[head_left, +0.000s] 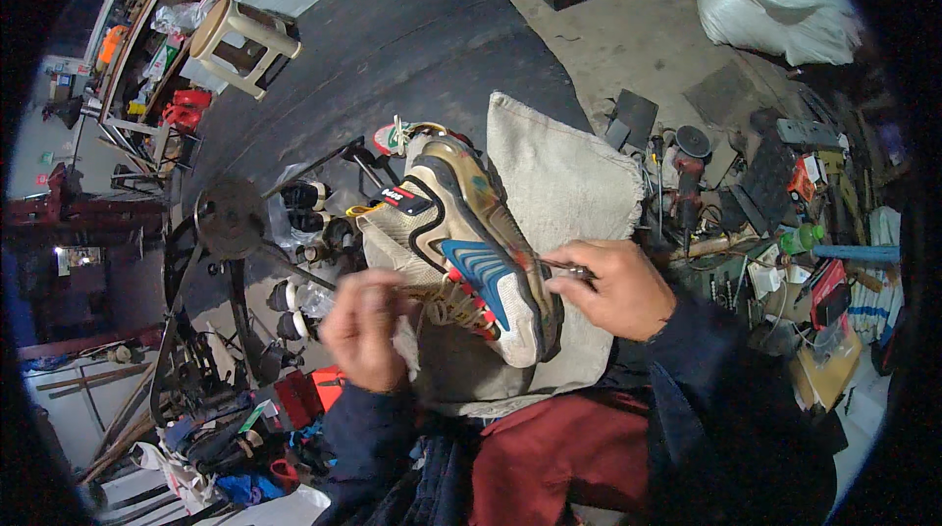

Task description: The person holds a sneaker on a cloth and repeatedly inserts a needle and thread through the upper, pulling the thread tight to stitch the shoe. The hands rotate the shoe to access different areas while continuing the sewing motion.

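A beige sneaker (471, 232) with blue ribbed panels, red lace loops and a black heel tab lies on its side across a pale cloth (564, 158) on my lap. Its toe faces me. My right hand (626, 286) is closed around a slim, dark metal awl-like tool (574, 272). The tool's narrow end meets the edge of the sole near the forefoot; its tip is hidden. My left hand (368, 330) is raised beside the laces, fingers curled together and blurred. Whatever they may pinch cannot be made out.
A round-topped black metal stand (231, 219) rises at left, near several dark shoes. Another shoe (392, 136) shows beyond the heel. At right lie an angle grinder (691, 173) and scattered tools. A plastic stool (245, 45) and a white sack (775, 16) stand farther off.
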